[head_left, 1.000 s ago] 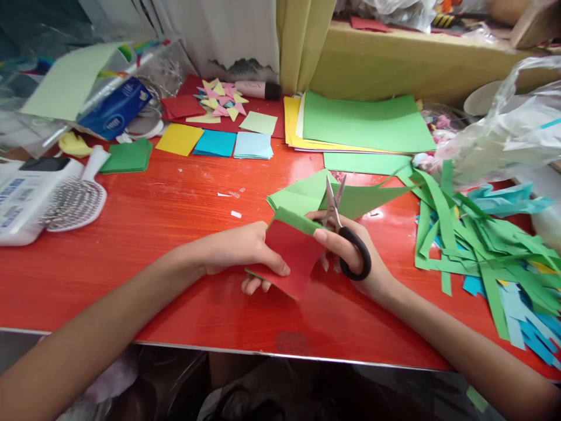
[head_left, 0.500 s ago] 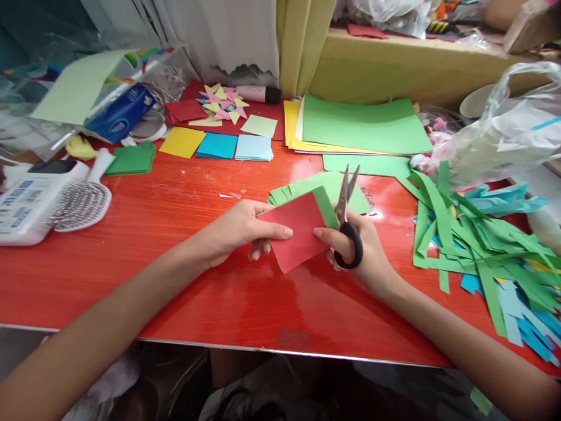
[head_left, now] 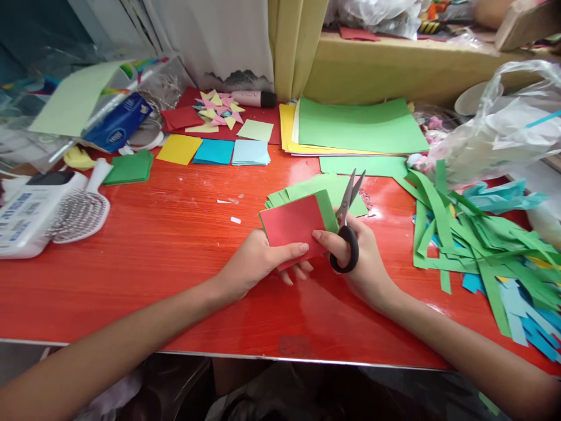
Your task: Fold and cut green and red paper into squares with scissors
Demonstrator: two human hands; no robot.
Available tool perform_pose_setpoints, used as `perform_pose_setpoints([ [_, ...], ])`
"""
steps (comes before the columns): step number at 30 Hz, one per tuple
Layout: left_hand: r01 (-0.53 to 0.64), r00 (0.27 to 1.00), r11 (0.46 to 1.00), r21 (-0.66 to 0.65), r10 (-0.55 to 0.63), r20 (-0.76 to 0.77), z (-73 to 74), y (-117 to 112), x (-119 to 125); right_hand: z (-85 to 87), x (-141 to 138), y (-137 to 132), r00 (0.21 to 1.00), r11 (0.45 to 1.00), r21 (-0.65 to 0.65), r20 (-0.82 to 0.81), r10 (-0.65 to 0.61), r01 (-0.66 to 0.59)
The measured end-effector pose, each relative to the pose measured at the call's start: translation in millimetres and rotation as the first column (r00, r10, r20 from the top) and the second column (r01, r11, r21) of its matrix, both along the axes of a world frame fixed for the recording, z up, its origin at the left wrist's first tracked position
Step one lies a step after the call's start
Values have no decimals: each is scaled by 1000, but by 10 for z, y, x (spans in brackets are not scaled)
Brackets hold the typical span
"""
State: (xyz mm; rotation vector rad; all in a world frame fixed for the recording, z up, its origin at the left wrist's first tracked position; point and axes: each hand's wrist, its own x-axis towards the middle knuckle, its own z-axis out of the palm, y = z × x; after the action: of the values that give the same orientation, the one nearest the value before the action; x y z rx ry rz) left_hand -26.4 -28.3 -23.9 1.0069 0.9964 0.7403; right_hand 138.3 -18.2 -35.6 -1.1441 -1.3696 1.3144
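Observation:
A red paper square (head_left: 293,225) lies over a green piece of paper (head_left: 328,209), whose edge sticks out on the right. My left hand (head_left: 267,257) is closed on both from the lower left, thumb on top and fingers below. At the right corner my right hand (head_left: 362,257) pinches the same papers with its thumb. Scissors (head_left: 349,199) with black handles also hang in that hand, its thumb through one loop; their blades point up and away, slightly apart. Behind the papers, light green paper pieces (head_left: 302,186) lie fanned on the table.
Green paper strips (head_left: 464,234) are heaped at the right beside a plastic bag (head_left: 491,128). Stacked green sheets (head_left: 359,126) lie at the back. Yellow (head_left: 179,149), blue (head_left: 213,151) and dark green (head_left: 129,166) paper squares sit left of them. A hairbrush (head_left: 83,210) lies far left.
My left hand has shifted from the left edge of the red paper to its lower edge. A small white scrap now shows on the table, left of the papers. The right hand keeps its grip.

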Motion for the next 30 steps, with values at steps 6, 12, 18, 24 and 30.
perform_pose_setpoints([
  [6, -38, 998, 998, 55, 41, -55, -39, 5, -9, 67, -24, -23, 994, 999, 24, 106, -35, 33],
  [12, -180, 979, 966, 184, 194, -58, -52, 138, -92, 87, 42, 58, 997, 1000, -6, 71, 22, -22],
  [18, -361, 924, 881, 307, 382, -8, -35, 286, -208, 124, 79, 42, 959, 964, -136, 138, 247, -228],
  [24, -407, 903, 840, 359, 429, 22, 33, 272, -230, 167, 108, 44, 910, 918, -274, 221, 350, -287],
  [30, -382, 914, 849, 365, 407, 12, 86, 233, -231, 176, 145, 47, 876, 904, -311, 292, 385, -294],
])
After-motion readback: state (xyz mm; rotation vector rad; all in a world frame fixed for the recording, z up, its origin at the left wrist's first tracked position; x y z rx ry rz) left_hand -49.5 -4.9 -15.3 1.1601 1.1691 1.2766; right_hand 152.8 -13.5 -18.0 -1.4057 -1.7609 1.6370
